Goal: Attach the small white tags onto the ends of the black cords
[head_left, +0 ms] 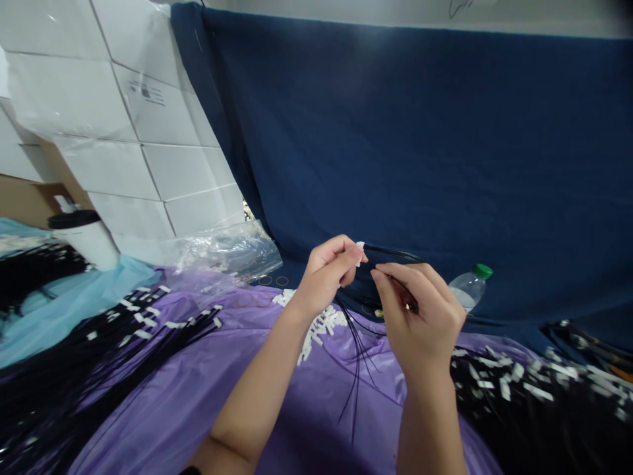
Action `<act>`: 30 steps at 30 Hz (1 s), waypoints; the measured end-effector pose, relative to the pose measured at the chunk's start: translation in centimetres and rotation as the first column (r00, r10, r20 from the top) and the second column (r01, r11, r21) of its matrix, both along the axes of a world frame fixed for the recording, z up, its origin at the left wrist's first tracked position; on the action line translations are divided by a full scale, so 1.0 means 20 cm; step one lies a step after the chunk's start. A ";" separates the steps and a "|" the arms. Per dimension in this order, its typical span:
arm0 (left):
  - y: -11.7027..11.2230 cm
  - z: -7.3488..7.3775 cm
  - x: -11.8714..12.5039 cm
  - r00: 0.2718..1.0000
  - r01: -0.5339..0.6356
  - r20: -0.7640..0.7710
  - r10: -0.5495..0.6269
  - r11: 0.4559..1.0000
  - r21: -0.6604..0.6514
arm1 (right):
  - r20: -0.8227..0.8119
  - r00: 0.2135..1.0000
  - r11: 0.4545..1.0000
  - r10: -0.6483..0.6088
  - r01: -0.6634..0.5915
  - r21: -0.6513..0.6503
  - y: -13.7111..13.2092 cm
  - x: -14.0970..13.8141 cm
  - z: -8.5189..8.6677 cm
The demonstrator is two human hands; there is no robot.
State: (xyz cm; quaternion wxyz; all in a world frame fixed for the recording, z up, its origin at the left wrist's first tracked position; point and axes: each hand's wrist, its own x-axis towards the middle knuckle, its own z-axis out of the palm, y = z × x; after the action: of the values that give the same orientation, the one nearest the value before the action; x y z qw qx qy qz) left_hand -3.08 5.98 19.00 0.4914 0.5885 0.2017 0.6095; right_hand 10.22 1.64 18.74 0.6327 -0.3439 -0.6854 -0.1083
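My left hand (329, 276) is closed, thumb against forefinger, on a small white piece (361, 247) whose exact kind I cannot make out. From that piece, thin black cords (395, 252) run right, behind my right hand. My right hand (426, 309) is pinched just beside it, and a black cord seems to pass between thumb and forefinger. Several loose cord ends (355, 359) hang down between both hands. Below my left wrist, a heap of small white pieces (324, 324) lies on purple plastic sheeting (257, 369).
Bundles of black cords with white ends (148, 323) lie at left; another pile (524, 389) is at right. A white cup with a black lid (93, 241), white boxes (119, 125), a clear bottle with a green cap (469, 287), rubber bands (266, 280) and a blue cloth (405, 132) surround the work.
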 end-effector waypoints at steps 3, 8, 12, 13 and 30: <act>0.02 0.00 -0.01 0.998 -0.054 0.033 0.056 0.997 -0.048 | -0.073 0.993 0.995 -0.096 0.096 -0.001 -0.03 0.01 0.01; 0.06 0.00 -0.01 0.969 -0.126 0.183 0.164 0.971 -0.202 | -0.137 0.989 0.998 -0.051 0.044 -0.054 -0.13 0.04 0.05; 0.06 0.02 -0.02 0.923 -0.130 0.312 0.225 0.946 -0.298 | 0.025 0.976 0.943 0.216 -0.202 -0.266 -0.17 0.03 0.06; 0.06 0.03 -0.02 0.905 -0.109 0.359 0.227 0.941 -0.320 | 0.055 0.969 0.928 0.241 -0.213 -0.307 -0.16 0.03 0.06; 0.05 0.04 -0.07 0.732 0.430 0.675 -0.094 0.833 -0.350 | 0.082 0.928 0.792 0.363 -0.261 -0.552 -0.03 -0.04 0.00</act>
State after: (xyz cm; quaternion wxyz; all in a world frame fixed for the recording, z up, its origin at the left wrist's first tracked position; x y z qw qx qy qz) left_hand -4.42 6.92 19.71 0.7442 0.2296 0.0820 0.6219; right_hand 9.39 1.00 18.71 0.4559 -0.3755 -0.7908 0.1606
